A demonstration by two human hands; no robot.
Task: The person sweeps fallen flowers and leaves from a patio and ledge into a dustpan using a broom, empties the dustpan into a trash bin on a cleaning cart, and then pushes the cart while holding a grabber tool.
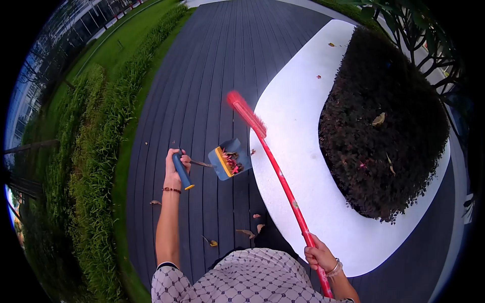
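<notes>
My left hand (175, 160) is wrapped round the blue handle of a long-handled dustpan (243, 160). The pan is blue with a yellow comb-like strip, and reddish petals and dry leaves (231, 160) lie in it. My right hand (319, 252) grips the red shaft of a broom (281, 177). The broom's red bristled head (246, 113) is raised beyond the dustpan, near the rim of the white bench, and looks slightly blurred at its tip. Whether the head touches the bench I cannot tell.
A curved white bench (288, 101) wraps a dark shrub (379, 136) on the right, with a few fallen leaves on it. Dark deck boards (202, 86) run ahead, with dry leaves (212, 243) near my feet. Grass and low plants (108, 111) border the left.
</notes>
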